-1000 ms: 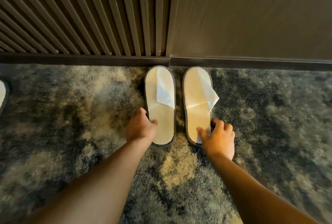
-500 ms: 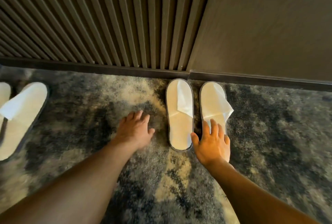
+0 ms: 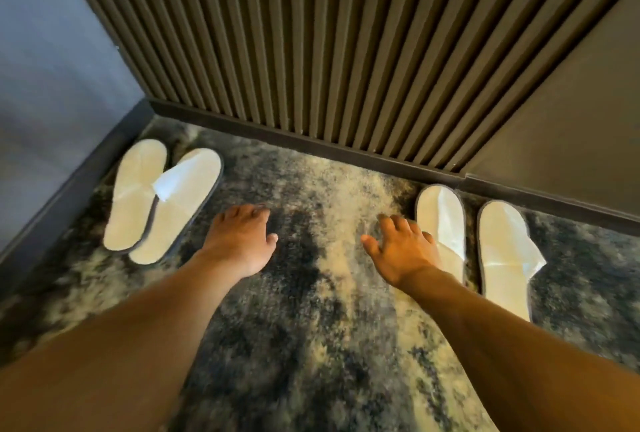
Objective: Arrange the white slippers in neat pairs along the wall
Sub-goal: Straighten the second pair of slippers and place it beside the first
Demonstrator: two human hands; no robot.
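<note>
Reaching over the carpet [image 3: 311, 345], the left hand [image 3: 239, 241] and right hand [image 3: 403, 253] are both spread open, gripping nothing. One slipper pair [image 3: 446, 223] sits just right of the right hand; another pair [image 3: 162, 203] lies left of the left hand, overlapping.

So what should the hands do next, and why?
Probably reach the left hand to the corner pair: those slippers overlap and splay apart, while the right pair already sits side by side at the baseboard. Both hands are empty.

Hotel-like room: disposable slippers [image 3: 162, 203], patterned carpet [image 3: 311, 345], slatted wall panelling [image 3: 311, 50].
</note>
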